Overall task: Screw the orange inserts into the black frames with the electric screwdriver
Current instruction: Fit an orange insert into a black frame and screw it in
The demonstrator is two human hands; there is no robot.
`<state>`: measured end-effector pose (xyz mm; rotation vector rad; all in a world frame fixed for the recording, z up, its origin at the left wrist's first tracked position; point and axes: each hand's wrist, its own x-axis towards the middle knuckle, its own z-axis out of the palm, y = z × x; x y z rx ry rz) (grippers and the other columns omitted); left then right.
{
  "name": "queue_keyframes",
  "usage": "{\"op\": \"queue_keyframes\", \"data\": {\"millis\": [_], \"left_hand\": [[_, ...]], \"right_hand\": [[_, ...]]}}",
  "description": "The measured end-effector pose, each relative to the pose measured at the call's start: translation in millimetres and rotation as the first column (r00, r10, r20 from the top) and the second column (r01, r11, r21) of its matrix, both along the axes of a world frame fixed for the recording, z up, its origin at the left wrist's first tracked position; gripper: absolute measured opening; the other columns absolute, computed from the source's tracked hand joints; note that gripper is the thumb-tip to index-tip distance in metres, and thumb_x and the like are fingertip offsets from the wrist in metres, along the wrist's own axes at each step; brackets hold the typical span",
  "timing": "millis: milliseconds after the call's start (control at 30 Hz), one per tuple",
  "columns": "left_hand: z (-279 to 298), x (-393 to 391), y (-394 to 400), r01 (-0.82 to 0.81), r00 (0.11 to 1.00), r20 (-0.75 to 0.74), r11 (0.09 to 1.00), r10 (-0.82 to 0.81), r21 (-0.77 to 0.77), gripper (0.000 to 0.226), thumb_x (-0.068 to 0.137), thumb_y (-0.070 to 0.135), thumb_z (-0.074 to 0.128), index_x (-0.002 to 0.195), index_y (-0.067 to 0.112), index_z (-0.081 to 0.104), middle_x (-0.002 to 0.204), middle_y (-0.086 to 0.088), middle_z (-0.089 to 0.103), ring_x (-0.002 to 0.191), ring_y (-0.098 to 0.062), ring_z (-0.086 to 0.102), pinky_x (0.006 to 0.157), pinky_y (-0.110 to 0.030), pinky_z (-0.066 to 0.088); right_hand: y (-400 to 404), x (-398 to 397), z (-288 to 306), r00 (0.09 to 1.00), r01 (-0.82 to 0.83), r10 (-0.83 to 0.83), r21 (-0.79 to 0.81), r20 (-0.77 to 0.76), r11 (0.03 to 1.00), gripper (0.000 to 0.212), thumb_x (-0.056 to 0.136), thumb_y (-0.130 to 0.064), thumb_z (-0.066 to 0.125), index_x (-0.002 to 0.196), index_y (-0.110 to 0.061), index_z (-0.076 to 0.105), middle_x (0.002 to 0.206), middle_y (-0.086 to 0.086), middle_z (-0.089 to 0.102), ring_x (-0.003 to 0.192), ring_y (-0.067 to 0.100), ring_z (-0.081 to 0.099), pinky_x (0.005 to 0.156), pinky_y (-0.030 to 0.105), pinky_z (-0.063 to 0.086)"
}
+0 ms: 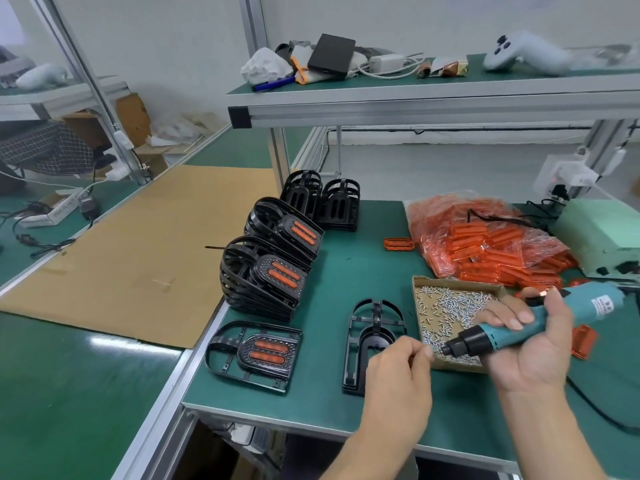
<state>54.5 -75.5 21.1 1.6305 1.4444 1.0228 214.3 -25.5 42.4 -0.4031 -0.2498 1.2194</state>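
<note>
Black frame (372,344) lies on the mat beside the screw tray (450,320), partly under our left hand (398,372), whose curled fingertips seem to pinch a screw, unconfirmed. Right hand (530,341) grips the electric screwdriver (512,332). Risk: screw dropped while loading the bit.

Two hands (398,372), one screwdriver (540,327)

Two bare forearms reach in from the bottom edge of the head view, with no sleeves, gloves, watch or rings visible on either. The left hand (398,372) and right hand (530,344) show short, plain fingernails (unpainted, trimmed close), wrists uncovered down to the frame's edge.
</note>
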Motion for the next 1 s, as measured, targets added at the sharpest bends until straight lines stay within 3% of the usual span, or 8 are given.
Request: {"op": "queue_keyframes", "data": {"millis": [133,233,333,400,533,700,833,1000], "left_hand": [[7.9,7.2,14.8,0.094,0.994,-0.065,0.995,-0.092,0.031,0.028,0.101,0.049,0.052,0.089,0.028,0.066,0.073,0.014,0.062,0.067,-0.005,0.052,0.062,-0.023,0.041],[13.7,5.2,42.3,0.122,0.988,-0.105,0.991,-0.115,0.058,0.046,0.099,0.063,0.043,0.118,0.032,0.07,0.11,0.016,0.071,0.098,0.003,0.06,0.087,-0.02,0.049],[14.0,-3.2,106.0,-0.016,0.989,-0.143,0.991,0.035,0.133,0.034,0.104,0.044,0.05,0.12,0.023,0.071,0.117,0.006,0.07,0.109,-0.006,0.06,0.099,-0.031,0.048],[12.8,-7.7,157.5,-0.037,0.955,-0.288,0.993,0.067,0.108,0.027,0.103,0.028,0.057,0.124,0.017,0.069,0.125,0.001,0.066,0.118,-0.015,0.059,0.105,-0.034,0.045],[2.8,-9.9,241.0,0.114,0.788,-0.614,0.99,-0.039,0.084,0.033,0.099,0.018,0.061,0.131,0.013,0.064,0.139,-0.005,0.057,0.127,-0.027,0.055,0.108,-0.04,0.044],[-11.0,6.2,293.3,0.295,0.539,-0.816,0.954,-0.209,-0.05,0.05,0.101,0.014,0.056,0.151,0.017,0.046,0.166,-0.007,0.029,0.147,-0.032,0.037,0.111,-0.05,0.044],[-25.7,15.0,296.9,0.299,0.471,-0.865,0.954,-0.172,-0.028,0.041,0.102,0.016,0.053,0.143,0.018,0.053,0.139,-0.011,0.052,0.128,-0.035,0.049,0.098,-0.047,0.05],[-17.5,7.1,270.1,0.201,0.603,-0.793,0.979,-0.088,0.044,0.03,0.1,0.019,0.058,0.129,0.011,0.056,0.121,-0.018,0.056,0.113,-0.038,0.054,0.094,-0.045,0.048]], "right_hand": [[5.3,14.5,-14.8,0.985,0.022,-0.033,-0.065,-0.171,0.998,0.029,0.103,-0.044,0.057,0.081,-0.027,0.05,0.06,-0.015,0.038,0.054,0.001,0.037,0.059,0.015,0.037],[9.6,24.0,-21.8,0.976,0.034,-0.051,-0.085,-0.212,0.996,0.029,0.102,-0.043,0.06,0.08,-0.026,0.052,0.06,-0.015,0.039,0.055,0.0,0.038,0.06,0.015,0.037],[15.0,30.4,-25.7,0.97,0.046,-0.068,-0.095,-0.235,0.994,0.029,0.101,-0.041,0.062,0.079,-0.025,0.055,0.06,-0.015,0.039,0.054,0.0,0.038,0.058,0.016,0.038],[17.8,32.1,-29.0,0.968,0.049,-0.075,-0.112,-0.238,0.993,0.028,0.101,-0.041,0.063,0.079,-0.024,0.057,0.062,-0.015,0.039,0.055,0.0,0.038,0.058,0.016,0.038],[21.3,32.5,-37.1,0.972,0.053,-0.08,-0.126,-0.221,0.991,0.025,0.101,-0.041,0.063,0.083,-0.024,0.061,0.063,-0.015,0.039,0.055,0.0,0.038,0.059,0.015,0.038],[21.7,32.3,-40.2,0.98,0.045,-0.066,-0.117,-0.187,0.992,0.026,0.102,-0.042,0.06,0.083,-0.025,0.062,0.062,-0.015,0.039,0.054,0.0,0.039,0.057,0.015,0.04],[19.9,31.3,-41.1,0.979,0.058,-0.079,-0.114,-0.188,0.992,0.026,0.103,-0.042,0.057,0.084,-0.024,0.061,0.062,-0.015,0.039,0.054,0.0,0.039,0.056,0.015,0.04],[17.2,29.7,-36.2,0.981,0.055,-0.078,-0.128,-0.18,0.99,0.02,0.094,-0.04,0.066,0.084,-0.023,0.061,0.063,-0.014,0.039,0.054,0.001,0.038,0.056,0.016,0.039]]}}
